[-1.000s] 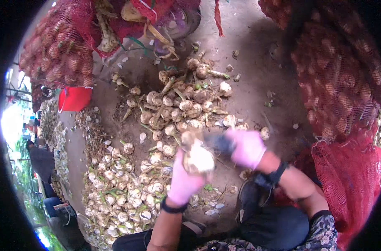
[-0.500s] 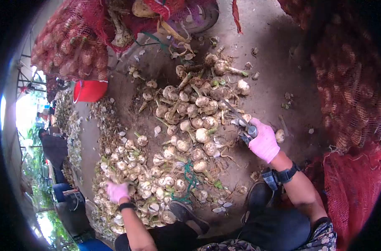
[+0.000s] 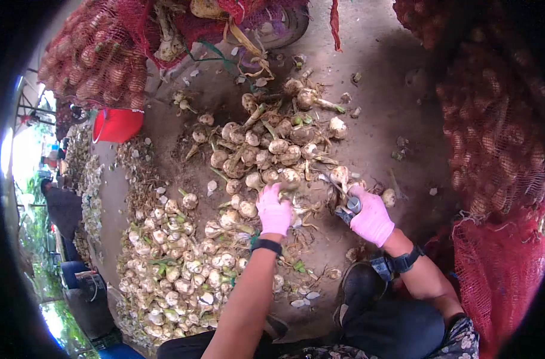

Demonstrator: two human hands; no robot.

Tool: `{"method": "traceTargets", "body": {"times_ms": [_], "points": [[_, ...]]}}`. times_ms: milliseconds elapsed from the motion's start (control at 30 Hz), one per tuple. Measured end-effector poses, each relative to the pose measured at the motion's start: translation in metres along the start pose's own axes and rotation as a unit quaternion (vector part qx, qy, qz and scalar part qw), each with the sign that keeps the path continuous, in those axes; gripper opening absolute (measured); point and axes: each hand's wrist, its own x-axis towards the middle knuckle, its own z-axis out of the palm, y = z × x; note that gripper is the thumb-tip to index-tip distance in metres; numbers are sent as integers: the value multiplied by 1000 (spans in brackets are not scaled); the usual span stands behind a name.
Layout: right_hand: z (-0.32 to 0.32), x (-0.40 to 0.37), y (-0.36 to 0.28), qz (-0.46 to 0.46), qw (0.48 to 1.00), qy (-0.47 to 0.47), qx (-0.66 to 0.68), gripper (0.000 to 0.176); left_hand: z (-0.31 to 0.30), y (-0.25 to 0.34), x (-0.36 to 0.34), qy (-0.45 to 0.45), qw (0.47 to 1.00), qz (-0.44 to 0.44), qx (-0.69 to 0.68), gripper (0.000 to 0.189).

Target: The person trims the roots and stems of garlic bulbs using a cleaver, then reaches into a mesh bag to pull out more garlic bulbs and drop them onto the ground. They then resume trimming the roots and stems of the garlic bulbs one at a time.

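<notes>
My left hand [image 3: 275, 210], in a pink glove, is over the middle of the bulb pile, its fingers apart and reaching beside a dirty bulb [image 3: 254, 180]. Nothing shows held in it. My right hand [image 3: 371, 219], also gloved in pink, is closed round a tool [image 3: 353, 205] with a round metal end and a thin blade pointing up and left. A whitish bulb [image 3: 339, 175] lies near the blade. Untrimmed bulbs with stems [image 3: 278, 146] lie above my left hand. A heap of trimmed bulbs [image 3: 191, 263] spreads at the lower left.
Red mesh sacks full of bulbs stand at the upper left [image 3: 99, 60] and right [image 3: 493, 137]. A looser red mesh sack [image 3: 499, 263] is at the lower right. A red bucket [image 3: 118, 125] stands at the left. My shoe [image 3: 362, 287] is below my right hand.
My left hand has moved right and up from the trimmed heap to the untrimmed bulbs. My right hand keeps the tool and has shifted slightly down. The view has shifted a little.
</notes>
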Motion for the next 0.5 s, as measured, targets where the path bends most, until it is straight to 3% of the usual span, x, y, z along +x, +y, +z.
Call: {"method": "traceTargets", "body": {"times_ms": [33,67,267,333,400,467,500], "points": [[-3,0,-4,1,999,-34,-10,29,-10,6,0,0,992,-10,-125,41],[-4,-1,-8,2,998,-67,-19,28,-18,13,-11,25,995,-19,-99,38],[-2,-4,-52,-114,986,-106,-56,18,-58,31,-49,-68,972,-72,-213,42],[-2,-5,-58,-166,977,-113,-68,21,-59,32,-54,-22,995,37,-93,39],[-1,-7,-62,-185,974,-106,-75,23,-68,45,-59,9,997,45,-67,32],[0,-9,-66,-206,970,-113,-66,19,-74,52,-58,63,987,142,35,29],[1,-9,-64,-206,970,-114,-66,19,-78,54,-58,62,986,149,31,31]]}}
